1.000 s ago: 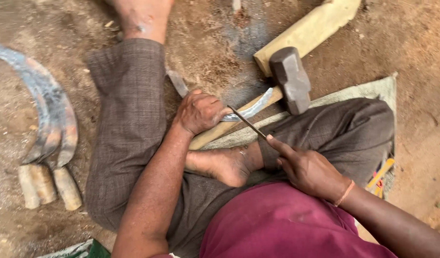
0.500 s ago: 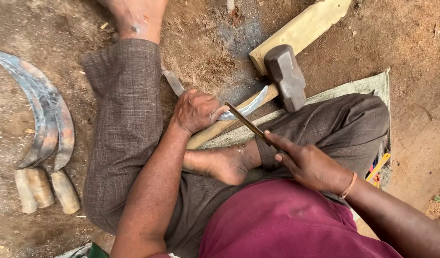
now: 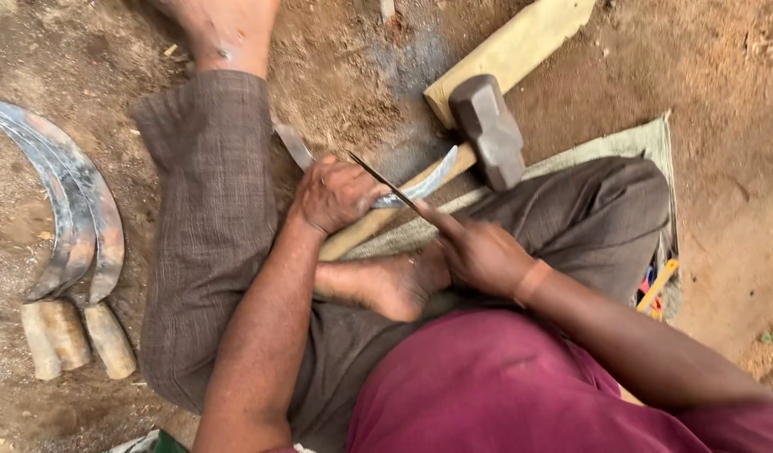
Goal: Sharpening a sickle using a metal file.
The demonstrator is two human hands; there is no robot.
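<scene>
While left hand (image 3: 336, 195) grips sickle blade (image 3: 424, 183) | right hand (image 3: 479, 252) pinches file (image 3: 386, 180) across it

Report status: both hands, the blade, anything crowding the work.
Left hand clamped on curved sickle blade. Right hand holds thin file across blade's edge. Sledgehammer lies close behind the blade, its handle running under it; not blocking.

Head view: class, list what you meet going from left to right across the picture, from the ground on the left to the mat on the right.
Sickles → left hand → curved blade → right hand → hammer head → mat.
</scene>
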